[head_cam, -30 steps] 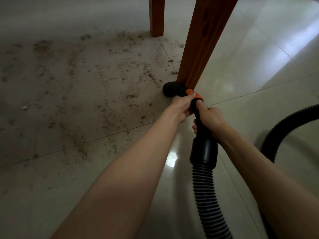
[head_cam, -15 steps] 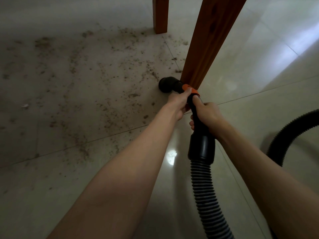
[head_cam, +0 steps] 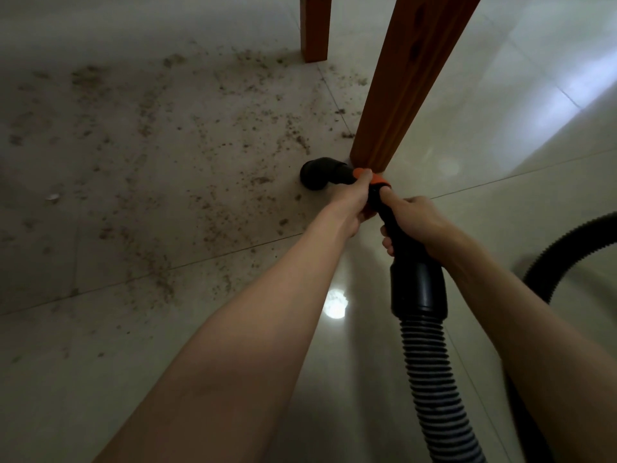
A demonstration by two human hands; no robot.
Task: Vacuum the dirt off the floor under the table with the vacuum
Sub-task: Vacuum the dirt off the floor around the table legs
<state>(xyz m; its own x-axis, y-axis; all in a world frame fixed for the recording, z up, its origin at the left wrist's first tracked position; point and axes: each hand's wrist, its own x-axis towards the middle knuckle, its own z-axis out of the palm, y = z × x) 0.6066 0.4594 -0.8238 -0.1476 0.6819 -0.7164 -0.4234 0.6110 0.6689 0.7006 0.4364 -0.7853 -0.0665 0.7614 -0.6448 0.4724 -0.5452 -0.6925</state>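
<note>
Beside the near table leg (head_cam: pixel 410 81), on its left, the black nozzle (head_cam: pixel 317 177) of the vacuum is sitting on the tiled floor (head_cam: pixel 500 162), right at the foot of the wood. The person's left hand (head_cam: pixel 350 205) is curling round the front of the wand, thumb lying on the orange collar (head_cam: pixel 372 177), and the right hand (head_cam: pixel 414 218) is wrapping tight round the black handle (head_cam: pixel 394 228) just behind it; both are gripping firmly, no slack fingers. The ribbed hose (head_cam: pixel 434 379) is trailing back from the handle, away from the leg.

Compared with a second ago, the nozzle is drawing away from the leg toward the left, out into the brown dirt (head_cam: pixel 207 135) scattered across the shaded tiles between this leg and the far leg (head_cam: pixel 314 25). The tile right at the foot of the leg is looking cleaner where the nozzle was.

That suggests the sweep is only starting: most of the crumbs left of the leg are lying untouched, plus a pale scrap (head_cam: pixel 52 196) far off to the left.
</note>
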